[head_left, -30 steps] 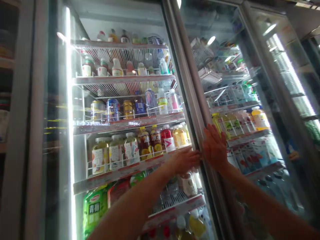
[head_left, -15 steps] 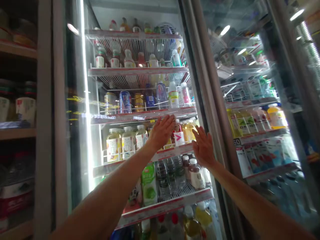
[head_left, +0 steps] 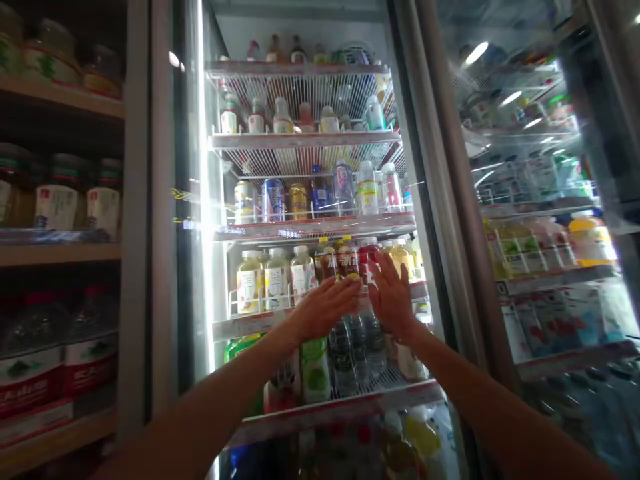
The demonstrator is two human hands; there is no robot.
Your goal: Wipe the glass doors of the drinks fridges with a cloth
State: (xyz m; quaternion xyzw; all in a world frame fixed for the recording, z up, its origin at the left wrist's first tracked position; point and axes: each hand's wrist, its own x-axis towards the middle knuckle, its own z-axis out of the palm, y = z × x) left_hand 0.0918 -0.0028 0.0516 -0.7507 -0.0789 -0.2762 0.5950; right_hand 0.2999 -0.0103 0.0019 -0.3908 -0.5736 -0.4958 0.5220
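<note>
Both of my arms stretch forward toward a lit glass-front drinks fridge. My left hand [head_left: 327,307] is open and flat, fingers pointing right, with nothing in it. My right hand [head_left: 393,293] is raised close beside it, fingers spread and also holding nothing. Behind the hands, dark bottles with yellow caps [head_left: 336,261] and a red bottle [head_left: 369,252] stand on a shelf. Pale-labelled juice bottles [head_left: 277,280] are left of them. Below, clear bottles [head_left: 343,357] stand beside a green carton [head_left: 315,373]. Whether either hand touches the glass I cannot tell.
A metal door frame [head_left: 453,173] runs down the right, with a second drinks fridge beyond it. At left, wooden shelves [head_left: 60,253] hold jars and bottles. Cans [head_left: 273,199] and bottles fill the fridge's upper shelves [head_left: 305,140].
My hands have come closer together, the left one dropping lower and the right moving inward. The view has shifted left, bringing more of the wooden shelves into sight.
</note>
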